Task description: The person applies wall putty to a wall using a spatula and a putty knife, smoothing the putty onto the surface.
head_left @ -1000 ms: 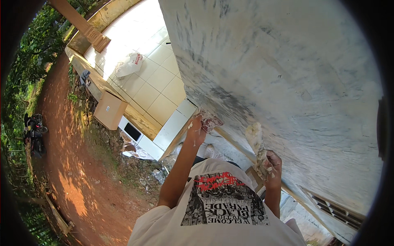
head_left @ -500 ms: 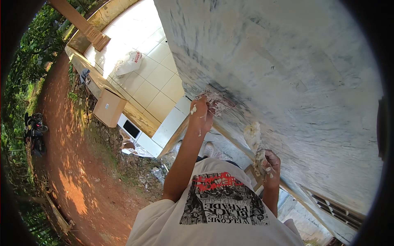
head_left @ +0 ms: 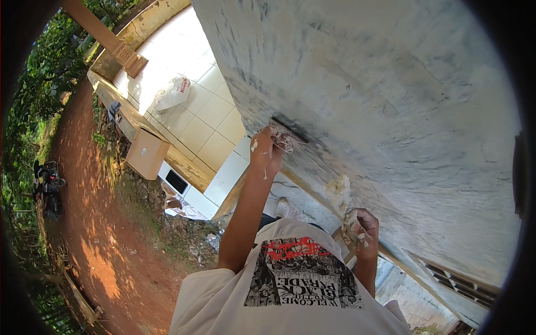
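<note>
The smeared scraper (head_left: 286, 138) now tilts more edge-on, likely light, stiff, slick, best held where the left hand (head_left: 264, 148) pinches.

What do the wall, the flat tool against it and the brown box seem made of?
Wall: probably plaster or cement, matte, given its patchy grey-white smears.
Flat tool: perhaps metal or plastic; pale residue hides most of its finish.
Brown box: likely cardboard, dull, judging by its plain tan faces and straight edges.
</note>
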Demonstrator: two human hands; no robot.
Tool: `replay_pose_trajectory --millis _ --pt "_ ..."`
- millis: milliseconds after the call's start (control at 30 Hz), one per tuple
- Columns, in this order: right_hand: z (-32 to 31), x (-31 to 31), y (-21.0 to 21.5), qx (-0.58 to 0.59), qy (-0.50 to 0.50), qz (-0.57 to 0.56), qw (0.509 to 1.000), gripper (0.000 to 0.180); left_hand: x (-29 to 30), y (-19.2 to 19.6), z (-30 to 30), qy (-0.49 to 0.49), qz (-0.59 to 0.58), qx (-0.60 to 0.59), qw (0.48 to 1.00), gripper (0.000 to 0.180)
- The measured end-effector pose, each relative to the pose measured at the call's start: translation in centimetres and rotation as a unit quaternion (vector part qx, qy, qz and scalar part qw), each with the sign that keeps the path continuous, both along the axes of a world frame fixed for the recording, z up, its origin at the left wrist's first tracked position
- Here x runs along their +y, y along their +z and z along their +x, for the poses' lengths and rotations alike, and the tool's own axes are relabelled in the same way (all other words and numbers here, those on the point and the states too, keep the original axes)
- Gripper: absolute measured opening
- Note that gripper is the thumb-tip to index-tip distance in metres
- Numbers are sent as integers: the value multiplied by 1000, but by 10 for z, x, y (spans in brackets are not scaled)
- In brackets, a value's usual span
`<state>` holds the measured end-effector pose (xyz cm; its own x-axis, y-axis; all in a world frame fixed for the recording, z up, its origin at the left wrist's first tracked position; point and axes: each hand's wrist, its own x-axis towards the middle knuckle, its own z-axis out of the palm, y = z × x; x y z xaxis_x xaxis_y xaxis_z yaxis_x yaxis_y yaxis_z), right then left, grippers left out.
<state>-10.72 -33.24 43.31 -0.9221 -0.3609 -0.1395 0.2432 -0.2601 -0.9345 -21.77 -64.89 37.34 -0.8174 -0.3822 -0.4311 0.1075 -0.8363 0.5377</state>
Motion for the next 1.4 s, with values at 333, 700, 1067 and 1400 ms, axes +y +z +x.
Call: replay_pose_trajectory --millis 333,700,1067,1400 --pt "-5 -6 13 8 38 50 998 41 -28 -107 28 -48 -8 -18 999 31" --pt "0 -1 3 1 16 37 999 40 -36 50 39 -18 -60 88 994 31" --pt "9 3 4 31 31 25 999 42 -9 -88 12 53 -117 66 989 21" --pt "-1 -9 5 62 47 23 997 36 -25 105 22 34 -54 73 995 21"
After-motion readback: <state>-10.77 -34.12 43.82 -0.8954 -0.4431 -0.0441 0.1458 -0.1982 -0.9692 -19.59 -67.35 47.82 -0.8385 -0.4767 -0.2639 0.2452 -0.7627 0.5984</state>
